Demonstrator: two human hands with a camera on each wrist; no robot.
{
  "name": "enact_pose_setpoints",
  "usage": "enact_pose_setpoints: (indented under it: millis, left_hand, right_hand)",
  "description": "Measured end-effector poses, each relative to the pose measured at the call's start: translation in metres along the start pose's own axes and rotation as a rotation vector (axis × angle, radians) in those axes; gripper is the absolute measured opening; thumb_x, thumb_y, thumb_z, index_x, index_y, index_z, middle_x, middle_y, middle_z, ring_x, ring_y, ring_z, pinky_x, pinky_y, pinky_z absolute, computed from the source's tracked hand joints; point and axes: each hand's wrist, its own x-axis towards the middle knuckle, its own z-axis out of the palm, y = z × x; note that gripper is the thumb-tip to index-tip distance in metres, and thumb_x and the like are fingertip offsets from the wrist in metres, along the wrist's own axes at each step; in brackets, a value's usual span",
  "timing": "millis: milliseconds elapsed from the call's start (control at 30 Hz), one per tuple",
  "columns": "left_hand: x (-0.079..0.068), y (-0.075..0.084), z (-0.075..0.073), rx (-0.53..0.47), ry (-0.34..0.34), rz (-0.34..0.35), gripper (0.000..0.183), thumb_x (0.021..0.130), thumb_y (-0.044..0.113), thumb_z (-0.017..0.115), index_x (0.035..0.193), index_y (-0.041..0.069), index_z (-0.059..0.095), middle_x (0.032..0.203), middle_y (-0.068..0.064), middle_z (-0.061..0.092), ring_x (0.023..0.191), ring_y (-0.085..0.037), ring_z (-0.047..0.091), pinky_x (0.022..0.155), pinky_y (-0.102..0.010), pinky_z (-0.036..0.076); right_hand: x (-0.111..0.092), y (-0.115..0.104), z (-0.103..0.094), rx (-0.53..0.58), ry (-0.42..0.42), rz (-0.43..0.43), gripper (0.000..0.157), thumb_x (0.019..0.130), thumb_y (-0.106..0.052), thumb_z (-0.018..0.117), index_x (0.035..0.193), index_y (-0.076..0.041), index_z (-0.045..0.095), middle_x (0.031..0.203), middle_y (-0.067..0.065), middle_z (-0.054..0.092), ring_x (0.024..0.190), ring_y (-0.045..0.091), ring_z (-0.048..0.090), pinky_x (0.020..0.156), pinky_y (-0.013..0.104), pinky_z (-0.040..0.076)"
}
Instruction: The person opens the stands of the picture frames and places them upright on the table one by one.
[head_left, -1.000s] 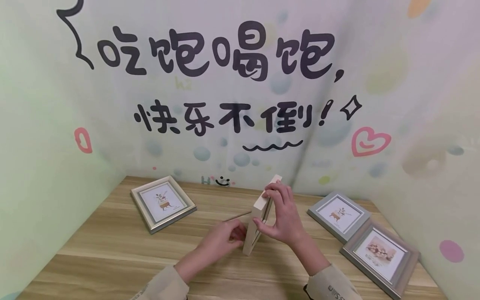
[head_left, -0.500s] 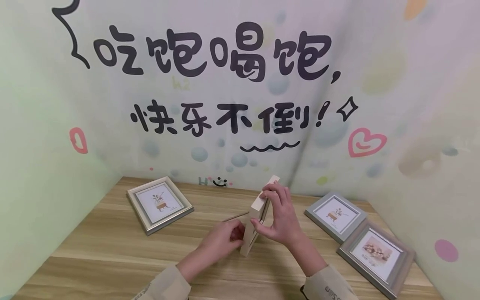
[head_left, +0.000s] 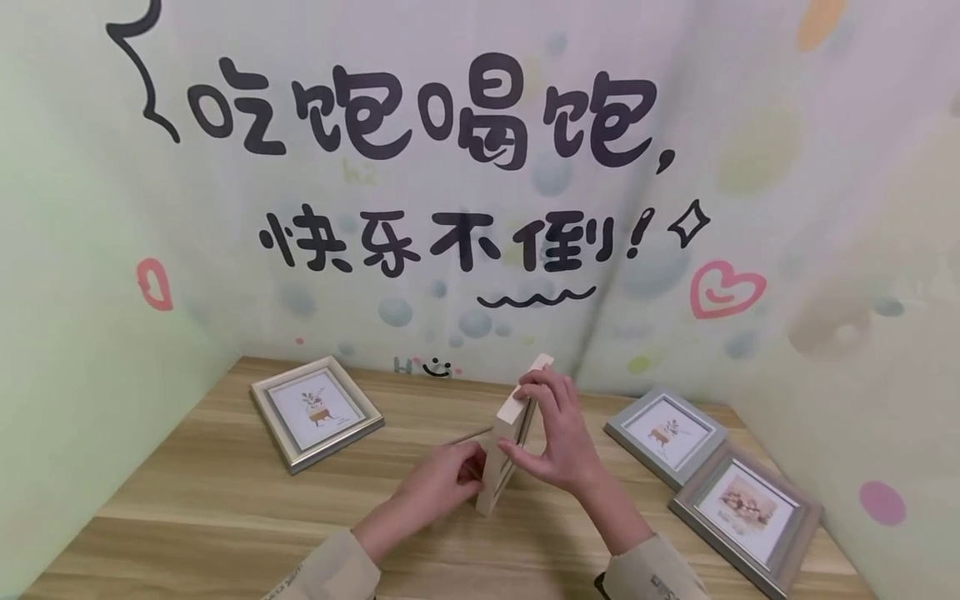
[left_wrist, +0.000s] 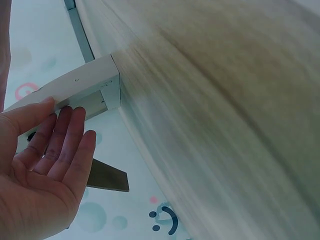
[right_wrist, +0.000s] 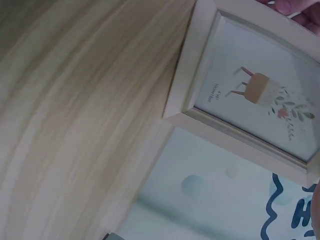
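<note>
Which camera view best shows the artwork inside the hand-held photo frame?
The right wrist view: it faces the artwork, so its planter on legs is clear. The head view catches the photo frame nearly edge-on, and the left wrist view sees its edge and part of its back; neither shows the artwork.
</note>
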Motion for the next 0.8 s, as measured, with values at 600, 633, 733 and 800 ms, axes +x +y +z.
enact_pose_setpoints:
  millis: [600,633,733,800]
  left_hand:
    - [-0.003,-0.002,-0.001,-0.033,0.016,0.017,0.017,0.084,0.003,0.075,0.099,0.007,0.067,0.092,-0.003,0.072,0.082,-0.009,0.068,0.070,-0.019,0.055]
    - [-0.003,-0.002,-0.001,-0.020,0.022,0.018,0.017,0.084,0.004,0.075,0.099,0.008,0.067,0.092,-0.002,0.072,0.081,-0.009,0.068,0.070,-0.019,0.055]
    - [-0.007,0.001,0.001,0.034,0.060,0.023,0.016,0.084,0.007,0.075,0.098,0.009,0.067,0.089,0.000,0.071,0.079,-0.006,0.065,0.068,-0.018,0.054]
    - [-0.013,0.004,0.002,0.079,0.100,0.006,0.017,0.084,0.011,0.076,0.096,0.010,0.064,0.086,0.002,0.068,0.075,-0.004,0.059,0.066,-0.017,0.051]
  right_hand:
    - [-0.037,0.027,0.014,0.401,-0.039,0.791,0.038,0.094,0.000,0.061,0.131,0.004,0.054,0.130,0.026,0.061,0.118,0.044,0.061,0.102,0.055,0.051]
    - [-0.038,0.028,0.016,0.418,-0.070,0.820,0.037,0.095,-0.001,0.061,0.131,0.004,0.054,0.129,0.026,0.061,0.118,0.044,0.061,0.102,0.052,0.052]
    - [-0.042,0.030,0.020,0.455,-0.114,0.884,0.032,0.095,-0.002,0.062,0.126,0.004,0.058,0.125,0.026,0.063,0.117,0.043,0.062,0.099,0.041,0.056]
    - [-0.044,0.031,0.022,0.467,-0.114,0.901,0.030,0.095,-0.001,0.062,0.124,0.005,0.059,0.123,0.026,0.064,0.116,0.042,0.063,0.096,0.032,0.056]
